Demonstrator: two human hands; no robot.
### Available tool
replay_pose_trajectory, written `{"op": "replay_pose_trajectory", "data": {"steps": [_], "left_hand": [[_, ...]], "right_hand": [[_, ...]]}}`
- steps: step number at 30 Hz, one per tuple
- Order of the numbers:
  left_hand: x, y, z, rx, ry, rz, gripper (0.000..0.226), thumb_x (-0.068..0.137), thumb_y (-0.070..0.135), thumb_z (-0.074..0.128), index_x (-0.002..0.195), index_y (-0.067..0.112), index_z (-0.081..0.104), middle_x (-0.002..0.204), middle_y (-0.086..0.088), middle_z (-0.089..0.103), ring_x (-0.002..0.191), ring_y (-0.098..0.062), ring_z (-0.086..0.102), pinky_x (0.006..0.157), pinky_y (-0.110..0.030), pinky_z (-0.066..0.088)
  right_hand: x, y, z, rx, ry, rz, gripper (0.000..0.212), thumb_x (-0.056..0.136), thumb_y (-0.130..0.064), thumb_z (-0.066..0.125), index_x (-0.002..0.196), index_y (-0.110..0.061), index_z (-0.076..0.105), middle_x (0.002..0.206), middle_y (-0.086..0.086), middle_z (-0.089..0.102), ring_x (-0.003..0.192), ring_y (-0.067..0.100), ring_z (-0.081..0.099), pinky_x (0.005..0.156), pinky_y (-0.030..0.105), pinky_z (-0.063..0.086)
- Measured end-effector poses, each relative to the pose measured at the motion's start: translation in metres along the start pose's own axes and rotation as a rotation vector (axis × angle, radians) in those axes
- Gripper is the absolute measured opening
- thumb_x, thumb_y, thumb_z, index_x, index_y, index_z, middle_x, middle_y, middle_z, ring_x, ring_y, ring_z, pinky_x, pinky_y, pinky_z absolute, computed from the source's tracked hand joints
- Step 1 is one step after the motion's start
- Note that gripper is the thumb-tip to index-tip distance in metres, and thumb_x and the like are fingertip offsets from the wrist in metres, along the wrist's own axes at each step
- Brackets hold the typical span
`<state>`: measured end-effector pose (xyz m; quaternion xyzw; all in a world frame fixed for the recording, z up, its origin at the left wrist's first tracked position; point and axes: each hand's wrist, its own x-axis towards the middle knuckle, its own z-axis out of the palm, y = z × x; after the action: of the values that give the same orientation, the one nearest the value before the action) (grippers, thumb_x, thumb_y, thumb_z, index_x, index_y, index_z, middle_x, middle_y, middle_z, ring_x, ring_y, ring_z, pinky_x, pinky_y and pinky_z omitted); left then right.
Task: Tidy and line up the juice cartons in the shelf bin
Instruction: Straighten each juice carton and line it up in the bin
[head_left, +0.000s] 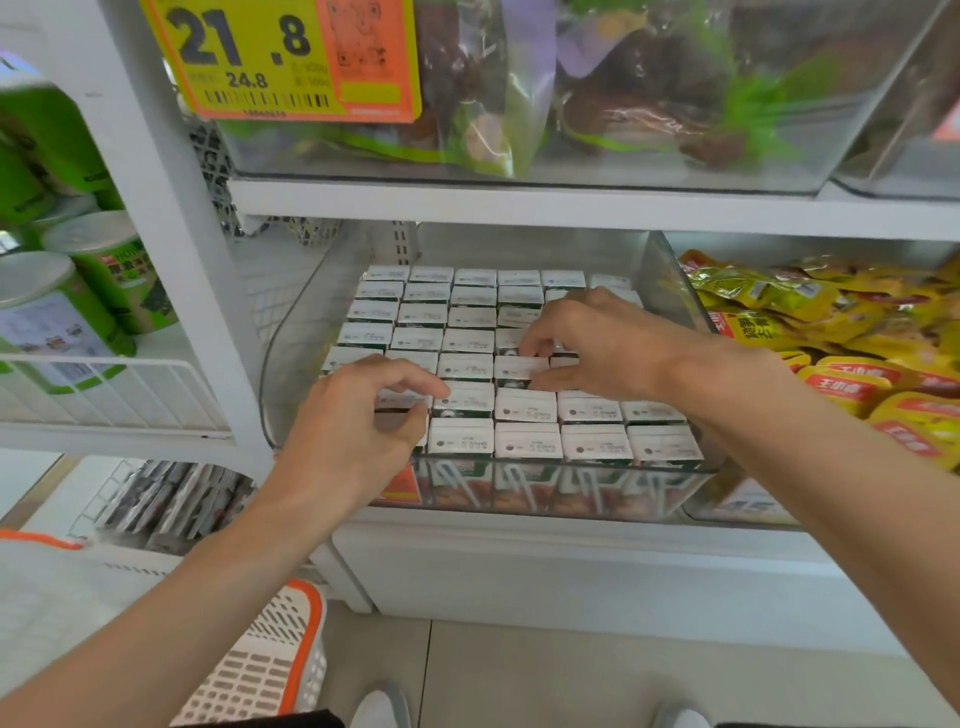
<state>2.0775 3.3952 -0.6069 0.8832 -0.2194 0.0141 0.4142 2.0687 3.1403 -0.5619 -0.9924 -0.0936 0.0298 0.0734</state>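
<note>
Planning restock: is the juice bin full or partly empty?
Nearly full: carton tops fill the clear bin front to back; left hand and right hand hide some.

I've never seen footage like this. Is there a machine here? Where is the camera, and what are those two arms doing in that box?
No machine here: a person wears one wide-angle camera on the head, looking down at their own bare arms. A clear shelf bin holds rows of juice cartons, seen from their white tops. The left hand pinches one carton near the front left; the right hand curls its fingers on another nearer the middle. Yellow snack packets fill the next bin on the right, and green canisters stand on the left.
</note>
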Motion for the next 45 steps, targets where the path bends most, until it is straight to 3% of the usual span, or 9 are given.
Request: {"op": "replay_pose_trajectory", "data": {"steps": [5,9,12,16,20,23,28,36,45], "left_hand": [[0.000,0.001,-0.003,-0.015,-0.004,-0.025,0.031,0.095,0.011,0.071,0.094,0.041,0.077,0.113,0.020,0.072,0.107,0.008,0.058,0.097,-0.026,0.047],[0.000,0.005,-0.001,-0.035,0.010,-0.020,0.031,0.096,0.009,0.069,0.099,0.039,0.077,0.103,0.026,0.069,0.098,0.008,0.061,0.095,-0.027,0.052],[0.001,0.010,0.002,-0.089,0.003,0.047,0.032,0.099,0.015,0.067,0.124,0.034,0.071,0.111,0.023,0.071,0.109,0.004,0.062,0.103,-0.036,0.053],[0.000,0.025,0.005,-0.242,-0.090,0.182,0.053,0.101,0.046,0.055,0.152,0.033,0.050,0.140,0.023,0.063,0.132,0.005,0.055,0.113,-0.030,0.047],[-0.003,0.037,0.007,-0.438,-0.152,0.168,0.035,0.100,0.033,0.058,0.134,0.036,0.063,0.124,0.023,0.074,0.116,0.004,0.068,0.093,-0.011,0.052],[-0.004,0.040,0.009,-0.585,-0.170,0.000,0.022,0.101,0.027,0.062,0.117,0.038,0.071,0.108,0.016,0.080,0.102,-0.003,0.076,0.082,-0.013,0.057],[-0.005,0.039,0.011,-0.721,-0.219,-0.160,0.021,0.102,0.031,0.062,0.120,0.031,0.071,0.106,0.005,0.081,0.102,-0.013,0.078,0.090,-0.023,0.061],[-0.003,0.039,0.009,-0.793,-0.257,-0.206,0.038,0.095,0.037,0.066,0.130,0.024,0.070,0.116,-0.001,0.079,0.111,-0.020,0.076,0.103,-0.041,0.053],[-0.004,0.031,0.007,-0.799,-0.272,-0.150,0.043,0.092,0.030,0.066,0.135,0.032,0.066,0.122,0.003,0.078,0.114,-0.015,0.074,0.095,-0.027,0.058]], "right_hand": [[-0.001,0.008,0.010,0.072,0.025,-0.018,0.033,0.099,-0.036,0.072,0.125,-0.019,0.064,0.121,-0.002,0.061,0.115,0.021,0.057,0.100,0.036,0.049],[-0.011,0.013,0.006,0.324,0.138,-0.013,0.027,0.100,-0.034,0.069,0.121,-0.017,0.062,0.113,-0.005,0.067,0.110,0.012,0.062,0.091,0.024,0.050],[-0.025,0.003,-0.001,0.437,0.361,-0.047,0.025,0.102,-0.029,0.068,0.124,-0.018,0.061,0.113,-0.011,0.069,0.105,-0.004,0.062,0.081,0.010,0.046],[-0.044,-0.020,0.003,0.657,0.510,-0.065,0.027,0.103,-0.026,0.067,0.127,-0.015,0.064,0.116,-0.011,0.072,0.109,0.006,0.068,0.093,0.022,0.054],[-0.058,-0.036,0.012,1.000,0.449,0.004,0.023,0.098,-0.026,0.070,0.120,-0.019,0.070,0.108,-0.004,0.078,0.103,0.008,0.074,0.094,0.022,0.058],[-0.063,-0.041,0.019,1.154,0.462,0.119,0.044,0.086,-0.039,0.073,0.126,-0.021,0.070,0.115,-0.003,0.078,0.104,0.008,0.075,0.093,0.023,0.058],[-0.068,-0.044,0.032,1.229,0.446,0.270,0.043,0.080,-0.045,0.079,0.114,-0.020,0.073,0.104,0.000,0.080,0.098,0.012,0.077,0.092,0.033,0.061],[-0.071,-0.042,0.032,1.384,0.476,0.291,0.043,0.077,-0.041,0.083,0.110,-0.014,0.076,0.095,0.004,0.082,0.086,0.015,0.078,0.082,0.023,0.062],[-0.071,-0.045,0.033,1.500,0.462,0.366,0.014,0.102,-0.017,0.068,0.102,-0.010,0.081,0.104,0.005,0.082,0.098,0.021,0.080,0.087,0.025,0.063]]}}
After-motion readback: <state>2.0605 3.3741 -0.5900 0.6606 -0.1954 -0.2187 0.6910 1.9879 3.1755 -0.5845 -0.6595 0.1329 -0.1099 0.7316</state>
